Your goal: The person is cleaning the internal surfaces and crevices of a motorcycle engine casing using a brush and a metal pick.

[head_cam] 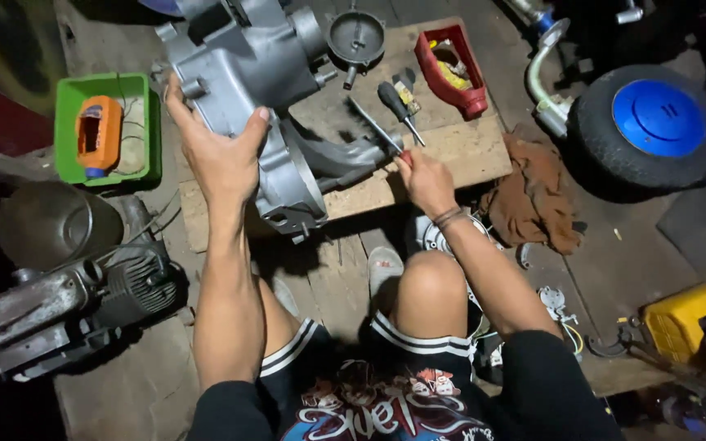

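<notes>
Bracing the grey engine casing (263,90) upright on the wooden board (459,147), the left hand (218,155) clamps its edge so the right hand (422,175), fingers pinching a slim metal tool (373,124), can work against its lower end.

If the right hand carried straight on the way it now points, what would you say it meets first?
The right hand holds a thin tool and points up-left across the wooden board. The black-handled screwdriver lies just ahead, so it would likely come first, though depth is hard to judge.
</notes>
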